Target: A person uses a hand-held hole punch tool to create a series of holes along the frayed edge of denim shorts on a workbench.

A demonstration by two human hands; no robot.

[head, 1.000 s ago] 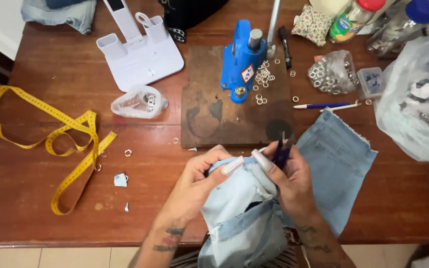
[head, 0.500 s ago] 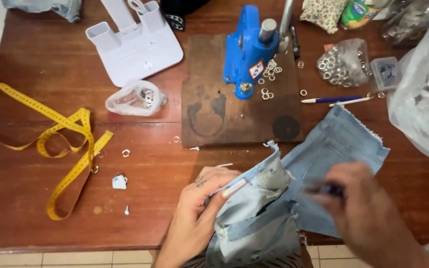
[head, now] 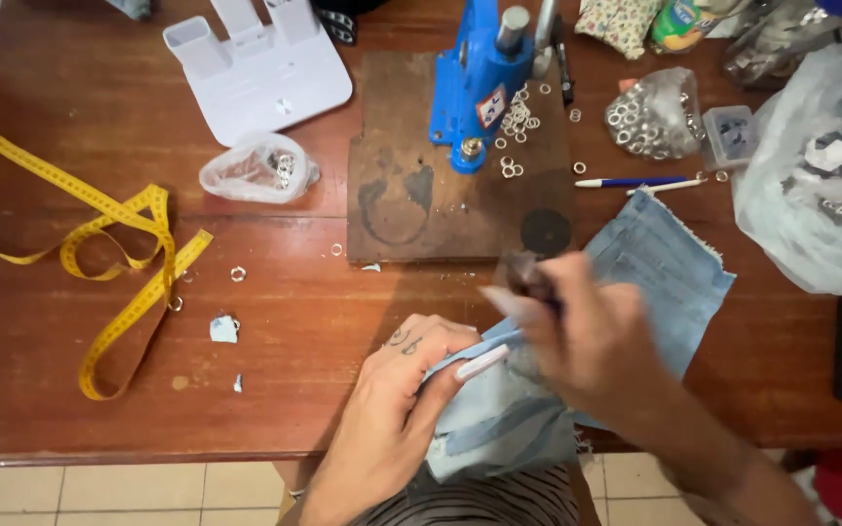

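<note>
Two hands on one job here. The left hand (head: 397, 404) pinches the folded edge of the pale blue denim piece (head: 665, 278), fingers closed on the cloth. The right hand (head: 592, 336) is motion-blurred, curled shut around a small dark tool (head: 528, 276) whose tip pokes out beyond its knuckles. The denim lies right under both hands, its long axis running up and away past the right hand's fingers, so that hand is nearer the loose end.

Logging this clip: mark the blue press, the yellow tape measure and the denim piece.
blue press (head: 468, 83), head view, middle of its body.
yellow tape measure (head: 138, 219), head view, looped part.
denim piece (head: 669, 273), head view, flat right part.
</note>
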